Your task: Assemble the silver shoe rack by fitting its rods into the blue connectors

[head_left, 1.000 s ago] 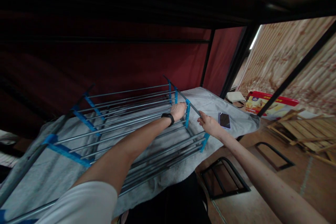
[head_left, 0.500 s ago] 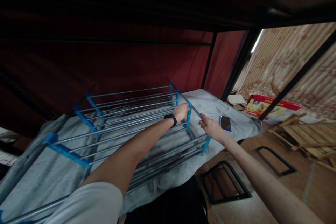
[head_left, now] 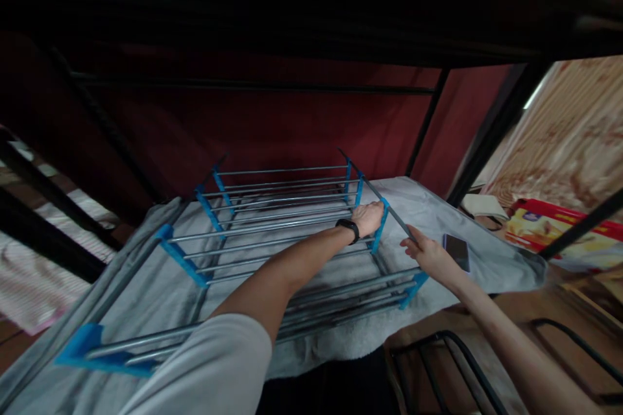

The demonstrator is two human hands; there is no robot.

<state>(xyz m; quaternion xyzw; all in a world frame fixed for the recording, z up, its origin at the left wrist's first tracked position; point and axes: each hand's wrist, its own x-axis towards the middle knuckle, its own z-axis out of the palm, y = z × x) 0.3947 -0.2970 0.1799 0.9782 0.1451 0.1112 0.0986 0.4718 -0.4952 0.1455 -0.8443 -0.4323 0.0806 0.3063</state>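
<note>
A rack of grey metal tubes (head_left: 272, 225) with blue plastic brackets (head_left: 183, 259) stretches across a grey blanket (head_left: 438, 207). My left hand (head_left: 368, 217), with a black band on the wrist, is closed around a blue bracket (head_left: 379, 233) at the rack's right side; its fingertips are partly hidden. Just to the right, my right hand (head_left: 424, 251) pinches the end of the long side pole (head_left: 396, 217) that passes through the brackets. Nearer to me, another blue bracket (head_left: 413, 290) sits at the right end of the front tubes.
Right of my right hand lies a phone (head_left: 456, 253) on the blanket. Dark metal bed posts (head_left: 428, 120) and a low dark ceiling surround the rack. A black metal frame (head_left: 440, 353) stands below at the right, and a red and yellow box (head_left: 559, 227) lies beyond the blanket.
The view has swung left, so the rack and both hands appear farther right. Both hands keep the same holds, and the left bracket near me shows more fully.
</note>
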